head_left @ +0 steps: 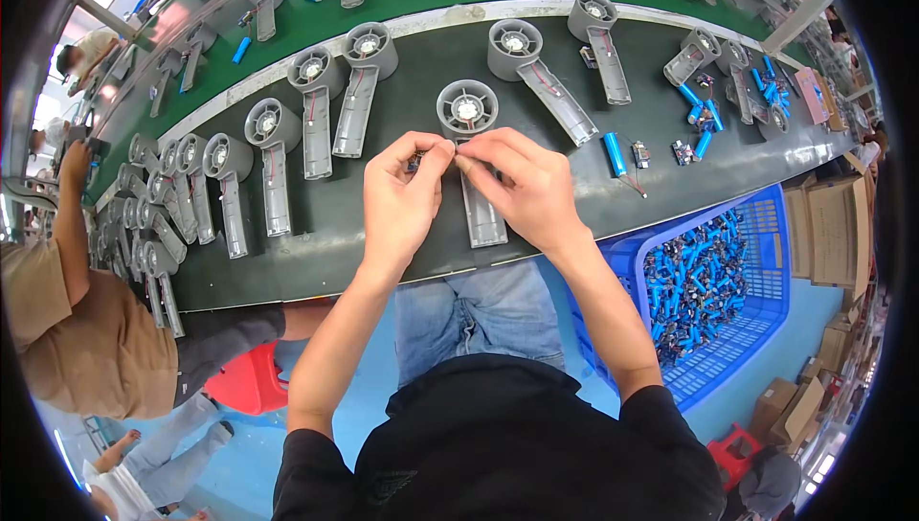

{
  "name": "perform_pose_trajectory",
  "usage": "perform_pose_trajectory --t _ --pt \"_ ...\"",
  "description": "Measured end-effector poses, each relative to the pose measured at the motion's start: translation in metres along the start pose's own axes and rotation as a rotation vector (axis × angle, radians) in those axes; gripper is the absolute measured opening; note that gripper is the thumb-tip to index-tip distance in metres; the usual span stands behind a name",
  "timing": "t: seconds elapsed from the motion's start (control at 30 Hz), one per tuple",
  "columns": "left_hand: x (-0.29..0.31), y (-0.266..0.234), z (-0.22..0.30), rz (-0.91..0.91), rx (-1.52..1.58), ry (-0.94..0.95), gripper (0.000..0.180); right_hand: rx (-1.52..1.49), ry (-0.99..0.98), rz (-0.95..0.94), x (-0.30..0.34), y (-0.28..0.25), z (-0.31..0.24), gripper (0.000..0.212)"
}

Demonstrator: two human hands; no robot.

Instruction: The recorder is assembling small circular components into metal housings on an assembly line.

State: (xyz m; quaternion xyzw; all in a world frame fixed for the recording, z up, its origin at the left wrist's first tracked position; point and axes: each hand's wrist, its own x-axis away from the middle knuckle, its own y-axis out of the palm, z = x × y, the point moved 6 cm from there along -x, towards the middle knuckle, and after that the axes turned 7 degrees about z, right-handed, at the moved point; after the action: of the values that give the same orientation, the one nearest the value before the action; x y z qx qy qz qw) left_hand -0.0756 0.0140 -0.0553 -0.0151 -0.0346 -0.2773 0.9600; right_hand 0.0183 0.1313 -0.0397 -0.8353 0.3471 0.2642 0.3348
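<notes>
A grey handheld fan housing [483,215] with a round head and an open handle lies right in front of me on the dark green table. Over the top of its handle my left hand [407,191] and my right hand [522,181] meet, fingertips pinched together. Some small part, perhaps a circuit board, shows dimly between the left fingers; most of it is hidden. What the right fingertips hold is too small to make out. Just right of my hands lie a blue battery cell [615,154] with wires and a small circuit board [640,154].
Similar fan housings [275,167] stand in a row to the left, with more [550,90] beyond. Battery cells with boards [704,114] lie at the right. A blue plastic basket [689,377] full of them stands below the table's edge. A co-worker [96,339] sits at the left.
</notes>
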Motion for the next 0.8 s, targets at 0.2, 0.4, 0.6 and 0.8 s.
perform_pose_trajectory --t 0.2,0.4,0.6,0.8 --pt "0.014 -0.002 -0.002 -0.023 0.059 0.097 0.021 0.054 -0.049 0.074 -0.002 0.0 -0.002 0.015" --pt "0.016 -0.01 -0.01 0.04 -0.041 0.304 0.031 -0.012 0.002 0.061 -0.002 0.002 0.0 0.013" --pt "0.017 -0.008 0.002 0.057 -0.24 0.542 0.033 -0.031 0.022 0.05 -0.002 0.004 0.002 0.013" --pt "0.016 -0.007 0.01 0.015 -0.374 0.704 0.036 -0.004 -0.05 0.038 -0.004 0.003 0.0 0.013"
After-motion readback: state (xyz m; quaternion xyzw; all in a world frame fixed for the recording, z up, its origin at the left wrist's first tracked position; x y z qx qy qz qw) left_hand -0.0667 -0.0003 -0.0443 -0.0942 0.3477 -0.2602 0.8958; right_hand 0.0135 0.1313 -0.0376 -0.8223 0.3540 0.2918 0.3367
